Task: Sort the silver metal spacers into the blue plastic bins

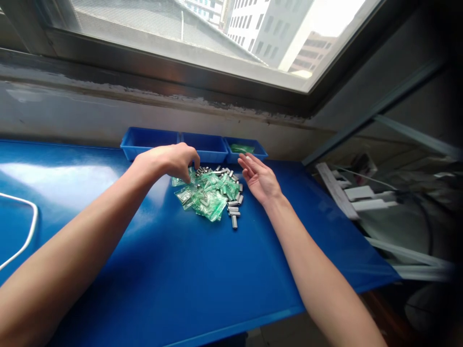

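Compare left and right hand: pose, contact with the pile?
The left hand is curled, palm down, fingertips pressed into the pile of green packets; the right hand is flat and open, palm up. The left hand touches the packets; the right hand lies beside the pile on the blue table, holding nothing, near the small metal pieces. Both are bare and sit just before the blue trays.

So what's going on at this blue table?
A person works at a blue table under a window. The left hand, fingers curled downward, touches the far left edge of a pile of small green bags mixed with short metal pieces. The right hand rests open, palm up, just right of the pile, holding nothing. Three blue trays stand along the wall behind; the right one holds something green, while the others' contents cannot be made out.
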A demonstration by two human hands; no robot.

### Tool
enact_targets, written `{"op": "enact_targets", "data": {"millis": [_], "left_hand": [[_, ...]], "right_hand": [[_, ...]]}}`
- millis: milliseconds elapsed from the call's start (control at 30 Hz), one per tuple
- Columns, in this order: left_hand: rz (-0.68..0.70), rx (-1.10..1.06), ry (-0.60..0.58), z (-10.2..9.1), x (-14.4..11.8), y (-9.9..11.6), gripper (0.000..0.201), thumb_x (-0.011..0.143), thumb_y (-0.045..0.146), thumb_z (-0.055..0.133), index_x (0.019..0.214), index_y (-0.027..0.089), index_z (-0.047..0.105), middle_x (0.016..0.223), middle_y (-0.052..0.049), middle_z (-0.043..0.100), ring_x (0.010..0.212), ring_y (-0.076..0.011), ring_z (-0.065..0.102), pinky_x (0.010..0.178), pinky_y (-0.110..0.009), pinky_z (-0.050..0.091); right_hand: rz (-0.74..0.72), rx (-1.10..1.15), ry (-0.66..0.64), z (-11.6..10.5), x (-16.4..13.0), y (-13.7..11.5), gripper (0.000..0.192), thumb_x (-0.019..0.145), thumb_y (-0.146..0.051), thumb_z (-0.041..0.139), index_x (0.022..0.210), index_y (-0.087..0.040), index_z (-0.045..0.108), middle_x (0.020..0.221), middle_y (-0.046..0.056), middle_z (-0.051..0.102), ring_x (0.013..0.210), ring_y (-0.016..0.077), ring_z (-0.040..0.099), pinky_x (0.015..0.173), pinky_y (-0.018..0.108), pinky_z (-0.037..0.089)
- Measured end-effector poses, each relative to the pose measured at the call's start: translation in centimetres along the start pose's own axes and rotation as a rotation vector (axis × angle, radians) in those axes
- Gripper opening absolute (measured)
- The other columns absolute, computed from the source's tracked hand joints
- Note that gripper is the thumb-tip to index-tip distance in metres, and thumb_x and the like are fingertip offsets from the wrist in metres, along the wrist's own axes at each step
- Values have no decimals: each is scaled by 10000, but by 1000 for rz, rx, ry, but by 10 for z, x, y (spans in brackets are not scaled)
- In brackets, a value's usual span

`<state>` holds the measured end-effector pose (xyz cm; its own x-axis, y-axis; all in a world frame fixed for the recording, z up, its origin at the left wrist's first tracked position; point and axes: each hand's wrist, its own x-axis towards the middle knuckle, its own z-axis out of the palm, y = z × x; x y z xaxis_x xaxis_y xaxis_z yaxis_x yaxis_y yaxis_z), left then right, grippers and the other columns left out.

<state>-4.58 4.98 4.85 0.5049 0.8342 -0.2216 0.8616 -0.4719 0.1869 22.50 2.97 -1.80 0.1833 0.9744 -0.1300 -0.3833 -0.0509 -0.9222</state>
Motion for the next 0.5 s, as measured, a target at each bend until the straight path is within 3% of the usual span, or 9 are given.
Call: {"op": "enact_targets", "data": {"millis": [100, 200, 333, 500], "left_hand": [[3, -8, -43, 0, 0, 3, 660, 631, 372, 856, 1279, 295, 763, 1244, -78, 761, 1014, -262, 715, 861, -283, 553], [12, -23, -20, 0, -2, 4, 672, 610, 370, 842, 1271, 285, 759, 1229, -91, 758, 991, -270, 706, 828, -291, 549], [34, -76, 18, -1, -3, 2, 577, 634, 347, 796, 1205, 266, 795, 1124, -83, 781, 938, -254, 707, 793, -286, 545], [63, -190, 71, -8, -4, -6, 493, 660, 240, 715, 1139, 200, 828, 1029, -117, 792, 873, -285, 710, 792, -350, 557]], "right_hand": [[28, -64, -12, -1, -1, -1, 192, 830, -130, 782, 989, -238, 776, 1120, 28, 846, 1046, 150, 801, 611, 128, 585], [56, -60, -21, -1, -2, -3, 153, 861, -166, 741, 990, -237, 785, 1046, 23, 851, 891, 124, 800, 596, 142, 586], [90, -65, -46, 0, -4, -5, 112, 856, -217, 737, 954, -236, 786, 923, 11, 841, 700, 107, 745, 589, 182, 590], [80, -79, -75, 0, -5, -4, 96, 804, -264, 789, 896, -241, 773, 855, 3, 818, 653, 121, 705, 587, 224, 584]]}}
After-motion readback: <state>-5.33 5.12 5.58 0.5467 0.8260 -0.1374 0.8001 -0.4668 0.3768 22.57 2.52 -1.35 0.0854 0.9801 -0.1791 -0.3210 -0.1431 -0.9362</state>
